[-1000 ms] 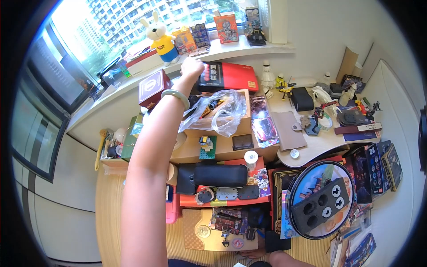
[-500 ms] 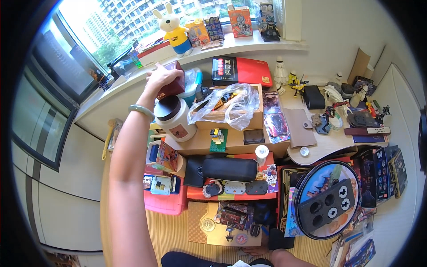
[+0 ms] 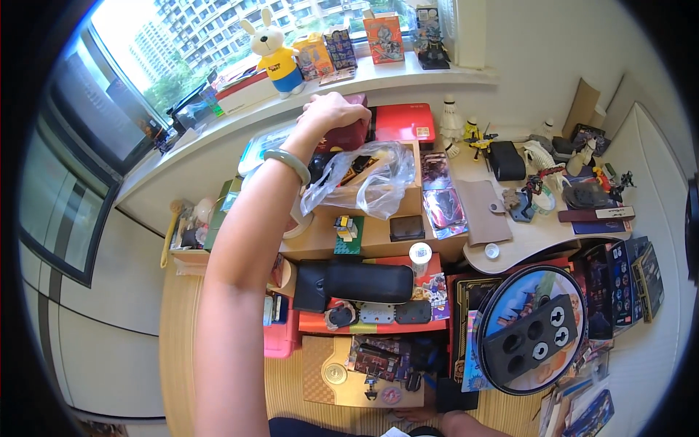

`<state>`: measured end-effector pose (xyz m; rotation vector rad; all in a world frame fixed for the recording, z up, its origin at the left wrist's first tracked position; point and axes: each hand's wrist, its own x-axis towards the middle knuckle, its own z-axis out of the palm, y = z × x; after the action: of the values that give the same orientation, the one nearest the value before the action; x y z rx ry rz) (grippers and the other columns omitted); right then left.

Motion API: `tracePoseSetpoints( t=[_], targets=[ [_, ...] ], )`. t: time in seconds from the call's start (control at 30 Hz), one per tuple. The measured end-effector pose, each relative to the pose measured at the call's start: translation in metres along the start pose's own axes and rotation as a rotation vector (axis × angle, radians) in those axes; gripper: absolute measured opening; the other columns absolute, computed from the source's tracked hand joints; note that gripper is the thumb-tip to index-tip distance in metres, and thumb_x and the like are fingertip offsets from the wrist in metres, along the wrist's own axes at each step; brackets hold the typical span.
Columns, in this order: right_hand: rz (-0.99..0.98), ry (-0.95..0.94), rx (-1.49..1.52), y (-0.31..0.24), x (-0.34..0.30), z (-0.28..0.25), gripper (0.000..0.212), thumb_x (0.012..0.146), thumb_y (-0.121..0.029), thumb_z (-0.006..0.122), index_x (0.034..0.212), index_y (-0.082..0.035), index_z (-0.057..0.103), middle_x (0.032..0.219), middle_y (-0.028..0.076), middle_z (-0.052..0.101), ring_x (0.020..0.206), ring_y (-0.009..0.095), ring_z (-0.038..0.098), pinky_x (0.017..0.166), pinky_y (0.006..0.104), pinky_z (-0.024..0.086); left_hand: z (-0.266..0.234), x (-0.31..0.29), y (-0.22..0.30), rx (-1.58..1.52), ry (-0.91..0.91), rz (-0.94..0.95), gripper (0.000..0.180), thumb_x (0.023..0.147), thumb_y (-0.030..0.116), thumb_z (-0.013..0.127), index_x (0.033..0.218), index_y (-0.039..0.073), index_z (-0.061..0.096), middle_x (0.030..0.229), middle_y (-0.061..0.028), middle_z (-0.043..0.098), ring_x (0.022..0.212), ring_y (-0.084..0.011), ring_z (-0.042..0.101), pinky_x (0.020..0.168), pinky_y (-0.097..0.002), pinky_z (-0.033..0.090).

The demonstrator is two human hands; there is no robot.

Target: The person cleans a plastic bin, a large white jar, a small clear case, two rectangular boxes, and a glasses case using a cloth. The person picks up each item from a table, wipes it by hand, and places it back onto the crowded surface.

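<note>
My left hand (image 3: 331, 113) reaches far up, a pale green bangle (image 3: 287, 162) on its wrist. Its fingers are closed from above on a small dark red box (image 3: 344, 137). The box is held just left of a flat bright red box (image 3: 404, 122) below the window sill. A crumpled clear plastic bag (image 3: 368, 178) lies right under the hand, on top of a tan cardboard box (image 3: 378, 233). My right hand is not visible; only a bit of skin shows at the lower edge.
A yellow-and-blue rabbit toy (image 3: 275, 54) and small printed boxes (image 3: 384, 36) stand on the sill. A curved desk (image 3: 524, 237) at right carries figurines and a brown pouch (image 3: 484, 211). Below lie a long black case (image 3: 364, 282) and a round black disc (image 3: 535, 331).
Half a second ago my left hand held the dark red box further left, over a white jar. It has since carried the box right, above the plastic bag. The view shifted slightly.
</note>
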<state>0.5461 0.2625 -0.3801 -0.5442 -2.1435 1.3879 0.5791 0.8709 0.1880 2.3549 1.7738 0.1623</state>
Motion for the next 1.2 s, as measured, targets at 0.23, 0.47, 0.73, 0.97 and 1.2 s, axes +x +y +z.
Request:
tracePoseSetpoints(
  t=[0.23,0.47,0.73,0.97,1.2],
  targets=[
    [-0.014,-0.013,0.008,-0.003,0.009,-0.002,0.048,0.094,-0.018,0.046,0.141,-0.007,0.038,0.147,0.018,0.034,0.134,0.033,0.035,0.107,0.0382,0.032,0.029,0.03,-0.004,-0.013,0.067,-0.02,0.115,0.065,0.065,0.071,0.139,-0.012,0.031,0.142,-0.0315,0.035,0.129,-0.0405,0.041,0.104,-0.0503,0.037],
    [-0.022,-0.009,-0.004,-0.014,0.001,-0.003,0.048,0.094,-0.018,0.046,0.141,-0.007,0.039,0.146,0.017,0.034,0.134,0.033,0.035,0.107,0.0382,0.033,-0.077,-0.031,-0.073,0.222,0.128,0.329,0.087,0.076,0.083,0.046,0.062,0.0,0.064,0.059,-0.0054,0.051,0.056,-0.0154,0.05,0.051,-0.0355,0.039],
    [0.002,-0.005,0.004,-0.011,-0.006,0.002,0.048,0.094,-0.018,0.047,0.14,-0.008,0.039,0.146,0.017,0.034,0.133,0.033,0.036,0.106,0.0381,0.033,-0.091,-0.153,-0.207,0.393,-0.147,-0.039,0.046,0.081,0.046,0.065,0.093,0.001,0.072,0.084,-0.0157,0.069,0.075,-0.0224,0.065,0.071,-0.0358,0.052],
    [-0.081,0.103,-0.141,-0.019,0.001,-0.004,0.05,0.09,-0.015,0.051,0.139,-0.01,0.041,0.144,0.016,0.036,0.129,0.032,0.041,0.102,0.0372,0.037,0.022,-0.201,-0.308,0.27,-0.427,-0.093,0.116,0.055,0.063,0.08,0.141,-0.003,0.038,0.129,-0.0235,0.054,0.114,-0.0324,0.057,0.098,-0.0385,0.045],
    [0.015,0.047,-0.016,-0.012,-0.006,0.0,0.047,0.09,-0.013,0.051,0.136,-0.009,0.041,0.139,0.016,0.039,0.127,0.032,0.041,0.102,0.0375,0.037,0.119,-0.227,-0.339,-0.1,-0.197,-0.163,0.103,0.058,0.048,0.08,0.142,0.01,0.033,0.134,-0.0335,0.034,0.125,-0.0447,0.041,0.107,-0.0414,0.036]
  ],
)
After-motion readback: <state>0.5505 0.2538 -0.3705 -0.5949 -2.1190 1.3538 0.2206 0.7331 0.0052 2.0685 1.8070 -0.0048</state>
